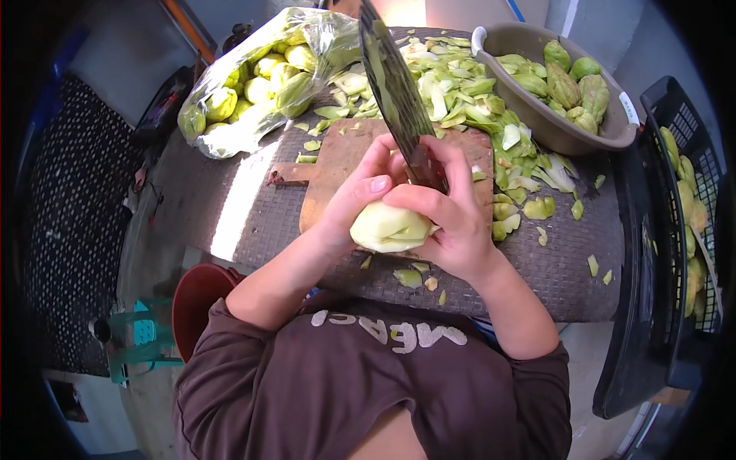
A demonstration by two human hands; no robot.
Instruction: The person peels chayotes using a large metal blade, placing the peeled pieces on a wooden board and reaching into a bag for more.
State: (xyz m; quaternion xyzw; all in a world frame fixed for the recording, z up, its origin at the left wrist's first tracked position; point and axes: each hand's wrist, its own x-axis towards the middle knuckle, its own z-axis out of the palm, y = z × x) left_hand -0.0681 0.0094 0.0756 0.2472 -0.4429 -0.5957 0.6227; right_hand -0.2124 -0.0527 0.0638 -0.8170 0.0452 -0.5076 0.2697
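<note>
A pale, peeled chayote (391, 228) rests in my left hand (359, 195), whose thumb presses on its top. My right hand (454, 213) grips the handle of a large knife (397, 86) and also touches the fruit with its fingers. The dark, wet-looking blade points up and away from me. Both hands are close together above a wooden cutting board (339, 152) with a short handle at its left. The palm side of the fruit is hidden by my fingers.
Green peelings (460, 86) are heaped behind and right of the board. A clear plastic bag (259, 80) of chayotes lies back left. A brown basin (517, 109) holds more chayotes at back right. Beyond it stands a black crate (678, 356). A red bucket (198, 305) sits below left.
</note>
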